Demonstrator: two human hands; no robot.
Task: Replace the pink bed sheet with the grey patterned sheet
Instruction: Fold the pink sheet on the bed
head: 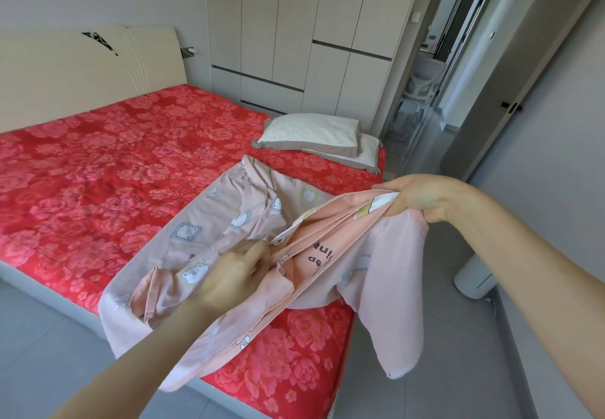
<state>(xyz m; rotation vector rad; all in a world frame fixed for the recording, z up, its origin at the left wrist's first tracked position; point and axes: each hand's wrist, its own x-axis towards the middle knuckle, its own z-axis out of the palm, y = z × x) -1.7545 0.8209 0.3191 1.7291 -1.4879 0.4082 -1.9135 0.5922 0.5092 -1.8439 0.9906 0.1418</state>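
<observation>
The pink sheet (pixel 229 222), printed with small bears and some dark letters, is crumpled in a heap on the bed (pixel 98 173), near the corner that is closest to the camera on the right. One part of it lies flat on the red flowered cover (pixel 82 196). Another part hangs over the near edge of the bed toward the grey floor (pixel 49 336). A third part is lifted in the air past the right edge.

The right hand (pixel 415 197) is raised above the right edge of the bed, arm stretched forward. Its fingers are curled tight around several gathered layers of the sheet, and a loose end falls down under it. The left hand (pixel 235 271) is lower, over the heap. It is blurred, but its fingers seem to be closed on a fold of the same sheet.

Two pillows (pixel 311 132), one on top of the other, lie at the far right corner of the bed. The cream headboard (pixel 82 68) stands at the left end. Behind the bed is a tall wardrobe (pixel 294 25) with all its doors closed, so its inside is not seen. Next to it a doorway (pixel 458 42) is open, and a white chair (pixel 422 81) is seen beyond it. A white round object (pixel 474 278) stands on the floor at the right.
</observation>
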